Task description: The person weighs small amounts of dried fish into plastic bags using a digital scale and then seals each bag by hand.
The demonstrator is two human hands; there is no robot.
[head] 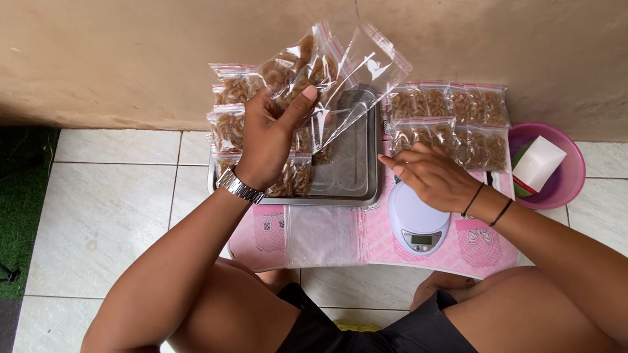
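Observation:
My left hand (269,131) holds up a clear zip bag (336,77) partly filled with brown snack pieces, above a metal tray (358,169). A silver watch is on that wrist. My right hand (434,178) rests low over a small white kitchen scale (417,228), fingers loosely curled and holding nothing I can see. Filled snack bags (232,108) are stacked on the tray's left side. More filled bags (450,121) lie in rows to the right of the tray.
A pink mat (334,246) covers the tiled floor, with a stack of empty clear bags (324,235) on it. A pink bowl (564,179) holding a white card stands at right. A beige wall runs behind. Green turf lies far left.

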